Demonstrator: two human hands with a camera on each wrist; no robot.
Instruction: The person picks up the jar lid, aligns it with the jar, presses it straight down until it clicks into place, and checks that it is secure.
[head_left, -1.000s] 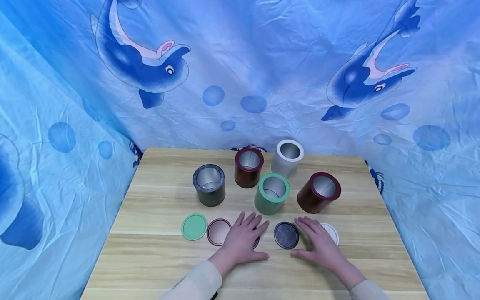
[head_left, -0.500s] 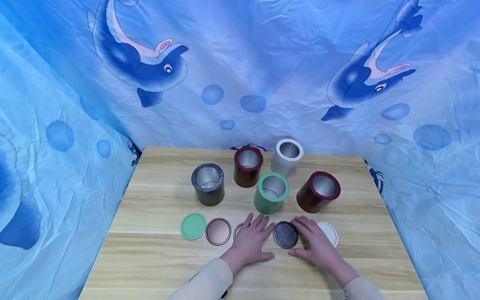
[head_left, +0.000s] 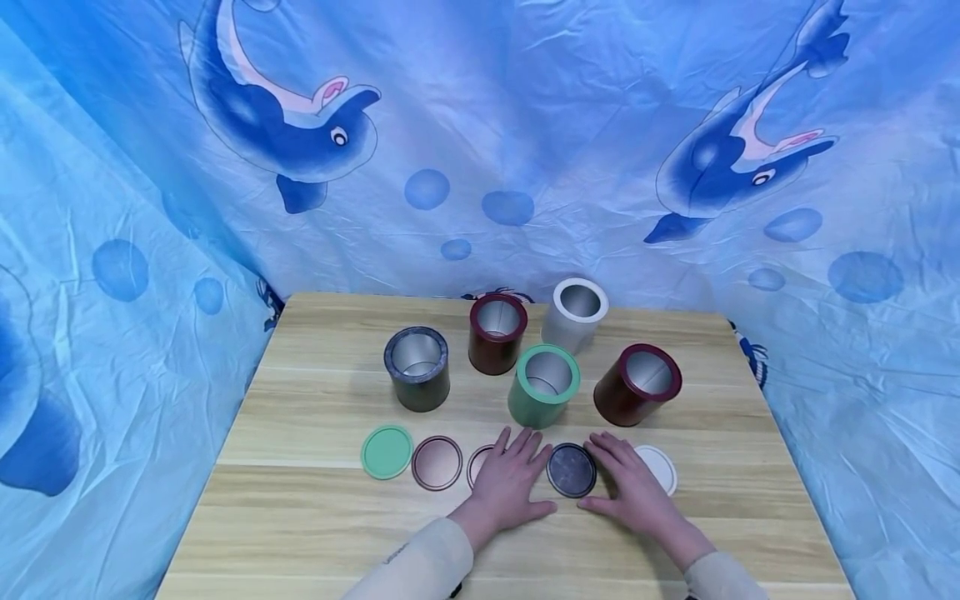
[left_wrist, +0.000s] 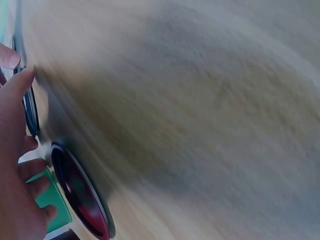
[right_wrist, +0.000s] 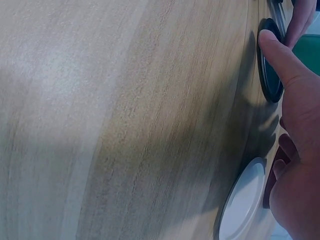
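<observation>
Both hands lie flat on the wooden table [head_left: 315, 508] on either side of a dark round lid [head_left: 572, 469]. My left hand [head_left: 516, 471] rests with straight fingers to the lid's left and covers part of a maroon-rimmed lid [head_left: 477, 465]. To the right of the dark lid my right hand [head_left: 624, 482] lies flat, partly over a white lid [head_left: 662, 468]. In the right wrist view my thumb [right_wrist: 280, 60] touches the rim of the dark lid [right_wrist: 267, 75], with the white lid [right_wrist: 245, 200] below it. The left wrist view shows the maroon lid [left_wrist: 80, 195] beside my left hand [left_wrist: 15, 175].
Several open tins stand behind the hands: dark grey [head_left: 417, 367], maroon [head_left: 497, 332], white [head_left: 576, 312], green [head_left: 545, 385] and a second maroon one [head_left: 637, 383]. A green lid [head_left: 387, 452] and a maroon-rimmed lid [head_left: 437, 462] lie left. Blue dolphin cloth surrounds the table.
My left hand has slid right toward the dark lid, uncovering more of the maroon-rimmed lid. My right hand has shifted slightly left. The tins and the other lids have not moved.
</observation>
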